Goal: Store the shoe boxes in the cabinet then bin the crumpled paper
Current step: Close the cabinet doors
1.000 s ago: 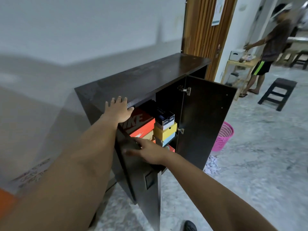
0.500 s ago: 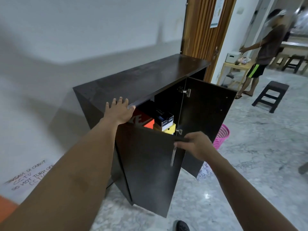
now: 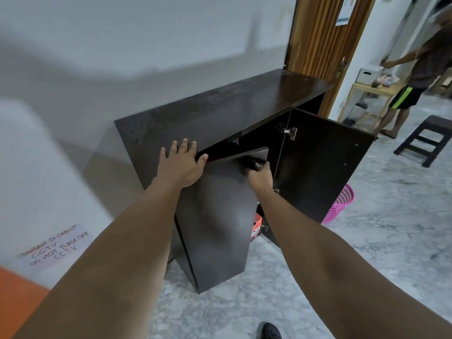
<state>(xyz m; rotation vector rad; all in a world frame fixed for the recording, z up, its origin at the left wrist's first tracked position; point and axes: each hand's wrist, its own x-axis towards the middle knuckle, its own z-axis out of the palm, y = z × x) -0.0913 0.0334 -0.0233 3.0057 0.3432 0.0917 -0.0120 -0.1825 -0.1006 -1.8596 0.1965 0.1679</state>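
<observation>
Dark-brown wood cabinet (image 3: pixel 220 111), one, long axis running along the wall from near left to far right. Your left hand (image 3: pixel 182 165), fingers spread, lies flat on the front left edge of its top. Left door (image 3: pixel 220 216), one, nearly shut, stands upright with its handle side toward you; your right hand (image 3: pixel 260 176) is curled around the metal handle (image 3: pixel 256 165) near the door's top right corner. Shoe boxes: a red sliver under the top edge and one orange box end (image 3: pixel 257 225) show past the door; the full count is hidden. Right door (image 3: pixel 322 167), one, swung wide open. Pink basket (image 3: pixel 341 204), one, on the floor behind that door.
</observation>
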